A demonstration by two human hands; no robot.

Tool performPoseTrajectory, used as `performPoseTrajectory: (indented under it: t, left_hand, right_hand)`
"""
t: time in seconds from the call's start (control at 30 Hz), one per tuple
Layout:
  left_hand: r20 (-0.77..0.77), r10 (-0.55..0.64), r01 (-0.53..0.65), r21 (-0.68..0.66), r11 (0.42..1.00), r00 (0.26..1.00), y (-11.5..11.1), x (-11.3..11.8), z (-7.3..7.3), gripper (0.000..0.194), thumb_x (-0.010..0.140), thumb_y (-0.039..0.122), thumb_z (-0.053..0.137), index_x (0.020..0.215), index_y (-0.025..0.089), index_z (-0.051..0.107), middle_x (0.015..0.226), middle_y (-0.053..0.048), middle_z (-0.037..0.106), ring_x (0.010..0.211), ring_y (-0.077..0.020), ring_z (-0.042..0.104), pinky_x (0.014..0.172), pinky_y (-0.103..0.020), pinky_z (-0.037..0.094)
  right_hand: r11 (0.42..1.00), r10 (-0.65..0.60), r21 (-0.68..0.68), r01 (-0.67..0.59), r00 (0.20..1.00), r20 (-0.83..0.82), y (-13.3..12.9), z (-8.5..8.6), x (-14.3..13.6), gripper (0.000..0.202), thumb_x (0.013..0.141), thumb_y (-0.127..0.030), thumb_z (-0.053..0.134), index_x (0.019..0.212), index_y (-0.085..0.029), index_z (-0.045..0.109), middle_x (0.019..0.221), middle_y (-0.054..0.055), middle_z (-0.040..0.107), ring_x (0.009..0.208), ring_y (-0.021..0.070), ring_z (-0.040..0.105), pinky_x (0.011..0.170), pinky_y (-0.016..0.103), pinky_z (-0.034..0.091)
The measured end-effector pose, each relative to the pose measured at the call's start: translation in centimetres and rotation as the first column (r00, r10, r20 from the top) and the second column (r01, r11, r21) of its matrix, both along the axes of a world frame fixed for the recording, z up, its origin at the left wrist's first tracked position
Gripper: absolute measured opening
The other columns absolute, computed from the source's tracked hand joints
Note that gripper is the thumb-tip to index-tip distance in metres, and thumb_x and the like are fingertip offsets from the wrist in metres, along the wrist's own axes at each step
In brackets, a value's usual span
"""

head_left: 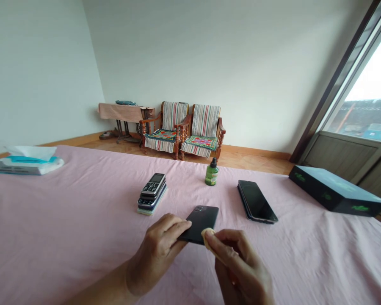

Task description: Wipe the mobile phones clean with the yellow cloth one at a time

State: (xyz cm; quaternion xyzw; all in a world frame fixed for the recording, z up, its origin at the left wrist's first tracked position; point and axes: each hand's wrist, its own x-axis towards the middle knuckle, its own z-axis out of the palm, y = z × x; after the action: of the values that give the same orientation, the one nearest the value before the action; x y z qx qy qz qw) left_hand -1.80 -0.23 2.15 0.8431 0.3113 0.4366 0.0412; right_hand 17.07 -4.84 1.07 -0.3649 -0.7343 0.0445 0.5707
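Note:
A dark smartphone (200, 222) is tilted above the pink cloth, its back with the camera lenses facing up. My left hand (160, 248) grips its left side, thumb on the back and fingers beneath. My right hand (241, 262) pinches a small pale-yellow cloth (208, 235), which touches the phone's near right corner. Most of the cloth is hidden in my fingers. Beyond my left hand lies a stack of phones (152, 192) with a keypad phone on top. To the right rests a pair of stacked smartphones (257, 201), black screen up.
A green spray bottle (211, 173) stands behind the phone on the pink-covered surface (82, 212). A tissue pack (27, 163) lies at far left, a black box (336, 188) at far right. Two wooden chairs (200, 140) and a cloth-draped table (122, 112) are along the wall.

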Motion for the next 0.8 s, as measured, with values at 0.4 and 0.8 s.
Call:
performPoseTrajectory:
  t: [0.4,0.8]
  left_hand:
    - [0.018,-0.095,0.097,-0.157,0.983,0.995,-0.1,0.1,-0.7,0.021,0.093,0.028,0.055,0.111,0.019,0.061,0.092,-0.005,0.061,0.084,-0.0175,0.062,0.074,-0.026,0.05]
    - [0.058,-0.074,0.081,-0.122,0.989,0.996,0.4,-0.1,-0.6,0.019,0.091,0.028,0.059,0.106,0.017,0.064,0.087,-0.006,0.062,0.079,-0.0175,0.063,0.07,-0.026,0.05]
  right_hand:
    - [0.965,-0.153,0.26,0.043,0.893,0.422,-0.4,0.0,-0.7,0.031,0.095,-0.012,0.042,0.119,-0.015,0.062,0.097,0.01,0.069,0.087,0.0189,0.066,0.075,0.025,0.057]
    - [0.949,-0.173,0.315,-0.02,0.802,0.572,-0.6,1.6,0.5,0.033,0.095,-0.009,0.038,0.113,-0.013,0.065,0.099,0.011,0.07,0.088,0.0193,0.065,0.075,0.027,0.058]
